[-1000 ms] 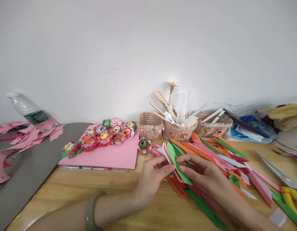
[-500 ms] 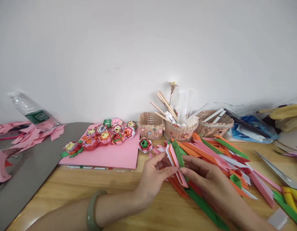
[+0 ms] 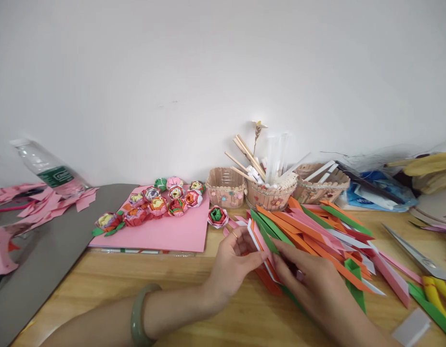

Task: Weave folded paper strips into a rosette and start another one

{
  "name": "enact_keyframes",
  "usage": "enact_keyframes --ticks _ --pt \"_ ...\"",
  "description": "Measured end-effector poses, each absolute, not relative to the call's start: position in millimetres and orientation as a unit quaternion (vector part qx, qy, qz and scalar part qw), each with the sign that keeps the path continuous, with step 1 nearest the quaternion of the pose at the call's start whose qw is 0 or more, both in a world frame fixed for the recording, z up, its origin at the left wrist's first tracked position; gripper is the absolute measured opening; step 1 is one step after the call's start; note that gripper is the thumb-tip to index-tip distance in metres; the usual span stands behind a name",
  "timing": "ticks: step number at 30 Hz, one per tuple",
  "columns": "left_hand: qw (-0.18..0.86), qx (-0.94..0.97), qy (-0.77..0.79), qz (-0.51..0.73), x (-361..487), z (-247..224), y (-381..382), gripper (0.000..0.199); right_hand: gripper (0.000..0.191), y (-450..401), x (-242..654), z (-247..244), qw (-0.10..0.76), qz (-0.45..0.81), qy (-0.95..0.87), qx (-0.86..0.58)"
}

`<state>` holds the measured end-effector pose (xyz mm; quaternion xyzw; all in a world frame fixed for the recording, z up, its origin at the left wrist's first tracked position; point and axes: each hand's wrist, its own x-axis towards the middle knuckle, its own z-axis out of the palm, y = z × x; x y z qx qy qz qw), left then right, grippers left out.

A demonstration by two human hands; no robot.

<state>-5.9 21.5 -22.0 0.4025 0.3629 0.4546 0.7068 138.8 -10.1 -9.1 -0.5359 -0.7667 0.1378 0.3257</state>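
Note:
My left hand [image 3: 232,267], with a ring and a green bangle on its arm, pinches a layered stack of folded paper strips [image 3: 261,241] in white, orange and pink. On the right side of the same stack, my right hand [image 3: 306,270] is closed with its thumb and fingers against the strips. A green folded strip [image 3: 263,230] lies along the stack's right edge, by my right fingertips. Beyond and beside my right hand spreads a pile of folded strips [image 3: 317,231] in orange, green, pink and white.
Several paper flowers [image 3: 158,206] sit on pink sheets [image 3: 179,234]. Decorated baskets [image 3: 226,190] stand by the wall, one with sticks [image 3: 250,156]. Scissors [image 3: 421,255] with yellow handles lie right. A bottle [image 3: 49,166] leans among pink scraps [image 3: 49,205] at left.
My right hand has shifted slightly at the stack, and its fingers are drawn closer around the strips. The green strips beside it now lie differently. The view has moved slightly.

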Motion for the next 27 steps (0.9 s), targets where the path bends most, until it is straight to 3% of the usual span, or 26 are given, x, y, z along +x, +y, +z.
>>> enact_keyframes --ticks 9,15,27 --pt "0.721 0.422 0.325 0.444 -6 -24 21 0.032 0.022 -8 139 -21 0.336 -0.034 -0.782 -0.524" --pt "0.72 0.421 0.323 0.448 -7 -24 19 0.032 0.025 -11 141 -20 0.322 -0.038 -0.774 -0.544" --pt "0.717 0.423 0.309 0.461 -6 -24 19 0.037 0.03 -15 142 -15 0.293 -0.167 -0.808 -0.483"
